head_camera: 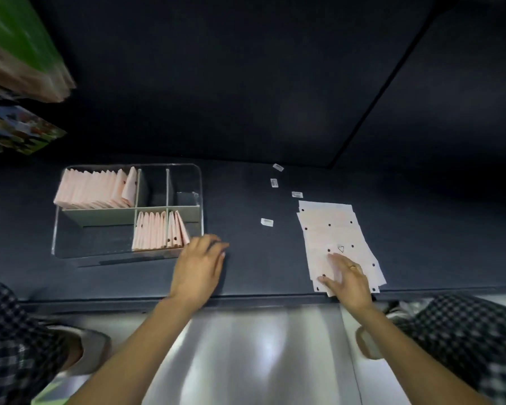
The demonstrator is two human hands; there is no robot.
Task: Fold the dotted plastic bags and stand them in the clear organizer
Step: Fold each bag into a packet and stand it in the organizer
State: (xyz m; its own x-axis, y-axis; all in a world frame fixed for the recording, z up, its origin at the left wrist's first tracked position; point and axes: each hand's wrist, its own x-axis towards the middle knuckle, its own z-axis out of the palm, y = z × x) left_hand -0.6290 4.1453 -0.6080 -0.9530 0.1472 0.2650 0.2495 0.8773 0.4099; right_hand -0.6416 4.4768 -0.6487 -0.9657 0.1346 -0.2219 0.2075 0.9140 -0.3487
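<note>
A clear organizer [200, 182] with grey dividers stands on the dark table at the left. Folded pink dotted bags [95, 188] fill its back left compartment, and more folded bags [158, 230] stand in two front compartments. A flat stack of pale pink dotted bags [332, 226] lies at the right near the table's front edge. My left hand [200, 266] hovers just right of the organizer's front corner, fingers loose and holding nothing. My right hand [346, 277] rests with spread fingers on the near end of the flat stack.
Several small white labels [267, 222] lie scattered on the table between the organizer and the stack. Colourful boxes [18, 130] sit blurred at the far left. A shiny floor and checked trouser legs [479, 340] show below the table edge.
</note>
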